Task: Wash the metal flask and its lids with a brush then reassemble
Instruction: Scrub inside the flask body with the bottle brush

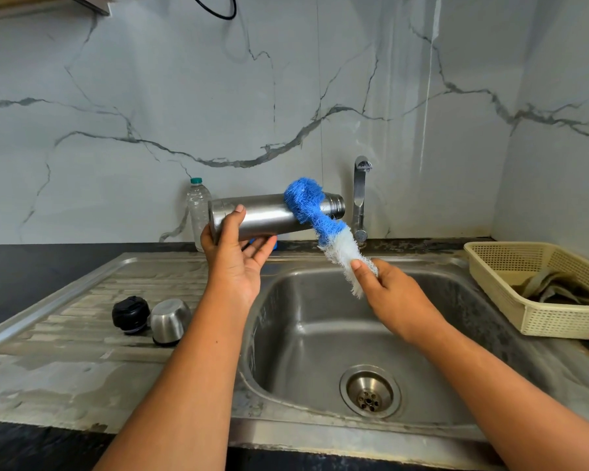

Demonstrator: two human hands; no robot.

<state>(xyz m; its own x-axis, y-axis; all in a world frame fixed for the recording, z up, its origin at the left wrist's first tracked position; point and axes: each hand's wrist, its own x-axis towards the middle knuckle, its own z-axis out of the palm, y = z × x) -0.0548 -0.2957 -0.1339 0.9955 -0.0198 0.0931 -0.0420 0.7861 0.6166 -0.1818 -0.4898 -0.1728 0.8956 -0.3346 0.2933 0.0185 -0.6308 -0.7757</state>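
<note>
My left hand [233,256] holds the metal flask [269,215] by its base, lying sideways above the sink's back edge, open mouth pointing right toward the tap. My right hand [386,294] grips the white lower part of a bottle brush [315,219]; its blue bristle head lies against the flask's shoulder. A black inner lid [131,314] and a steel cup lid [169,321] sit side by side on the drainboard at the left.
The steel sink basin [320,334] with its drain [370,390] lies below the hands. A tap [360,198] stands behind it. A clear plastic bottle [198,212] stands behind the flask. A cream basket [490,260] holding a cloth sits at the right.
</note>
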